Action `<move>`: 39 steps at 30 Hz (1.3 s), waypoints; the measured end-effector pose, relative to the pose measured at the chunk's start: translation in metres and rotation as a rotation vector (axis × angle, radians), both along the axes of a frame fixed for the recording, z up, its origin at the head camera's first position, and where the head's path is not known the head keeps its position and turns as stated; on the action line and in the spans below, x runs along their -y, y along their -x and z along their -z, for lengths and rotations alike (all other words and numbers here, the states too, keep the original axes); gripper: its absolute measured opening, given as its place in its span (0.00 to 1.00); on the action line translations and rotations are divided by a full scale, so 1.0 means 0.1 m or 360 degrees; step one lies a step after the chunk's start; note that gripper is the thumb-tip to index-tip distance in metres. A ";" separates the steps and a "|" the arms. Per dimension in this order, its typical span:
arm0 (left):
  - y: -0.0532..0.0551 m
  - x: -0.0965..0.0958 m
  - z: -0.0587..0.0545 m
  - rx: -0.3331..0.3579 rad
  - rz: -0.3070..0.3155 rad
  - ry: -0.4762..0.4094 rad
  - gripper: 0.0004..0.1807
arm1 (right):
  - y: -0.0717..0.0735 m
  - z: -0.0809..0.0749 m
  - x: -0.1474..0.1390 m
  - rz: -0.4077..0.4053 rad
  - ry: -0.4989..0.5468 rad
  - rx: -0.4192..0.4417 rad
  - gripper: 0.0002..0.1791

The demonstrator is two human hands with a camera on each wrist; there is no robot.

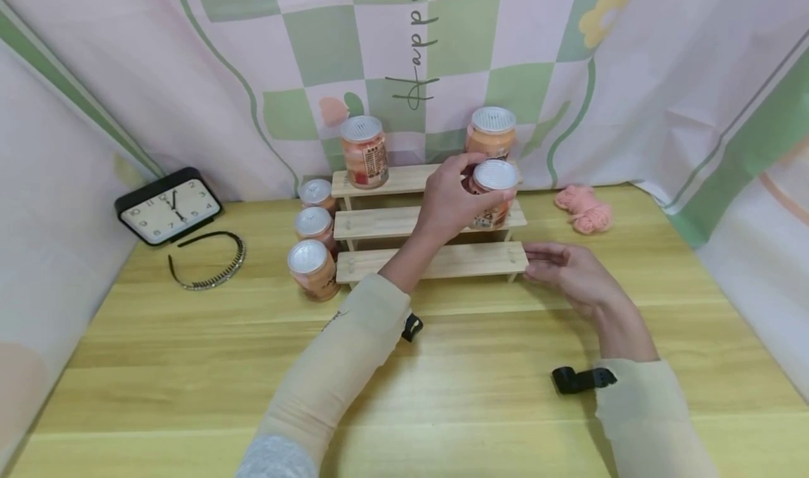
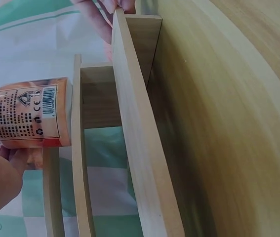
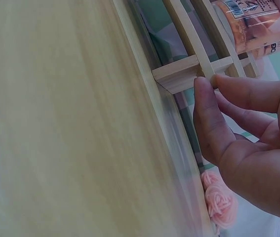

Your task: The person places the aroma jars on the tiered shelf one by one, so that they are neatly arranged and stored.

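Gripping jar [image 1: 496, 176] in left hand [image 1: 450, 196], apparently touching middle tier's [image 1: 382, 223] right end, pinching front tier's [image 1: 468, 259] right edge with right hand [image 1: 575, 274], rear jar [image 1: 492, 137] close behind, yarn [image 1: 586, 213] near table's [image 1: 480, 394] back-right corner.

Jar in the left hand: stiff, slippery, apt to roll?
Likely stiff: the jar shows no denting under the left hand. Its glossy, smooth-looking side may be slippery. Being cylindrical, it would probably roll if laid sideways.

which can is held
The can at the middle shelf's right end: the left hand grips it; two cans stand on the top shelf, three cans beside the rack.
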State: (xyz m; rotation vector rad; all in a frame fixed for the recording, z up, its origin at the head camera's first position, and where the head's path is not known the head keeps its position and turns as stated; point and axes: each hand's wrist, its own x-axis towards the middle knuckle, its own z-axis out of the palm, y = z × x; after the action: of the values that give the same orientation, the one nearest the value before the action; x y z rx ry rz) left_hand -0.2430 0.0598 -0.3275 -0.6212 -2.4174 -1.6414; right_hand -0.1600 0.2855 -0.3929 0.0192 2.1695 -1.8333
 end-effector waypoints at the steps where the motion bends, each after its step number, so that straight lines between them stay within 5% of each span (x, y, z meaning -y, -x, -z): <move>1: 0.00 0.00 0.00 -0.0004 0.0007 -0.0006 0.33 | 0.00 0.00 0.00 0.0000 -0.0004 -0.0001 0.34; 12: 0.00 0.01 -0.02 -0.0004 0.0041 -0.0005 0.34 | 0.01 0.00 0.01 0.0000 0.0010 -0.0010 0.34; 21: -0.02 0.10 -0.04 -0.0014 0.0111 -0.0138 0.33 | 0.01 0.00 0.00 -0.0014 0.0024 -0.0014 0.34; 39: -0.10 0.63 -0.09 0.0034 0.0074 -0.0191 0.36 | 0.01 0.01 -0.01 -0.0016 0.0024 0.0006 0.35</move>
State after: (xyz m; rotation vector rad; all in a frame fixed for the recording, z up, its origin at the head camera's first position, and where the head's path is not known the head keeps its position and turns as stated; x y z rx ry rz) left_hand -0.2331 -0.0034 -0.3182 -0.6486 -2.3144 -1.8042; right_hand -0.1606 0.2861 -0.3936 0.0084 2.1491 -1.8423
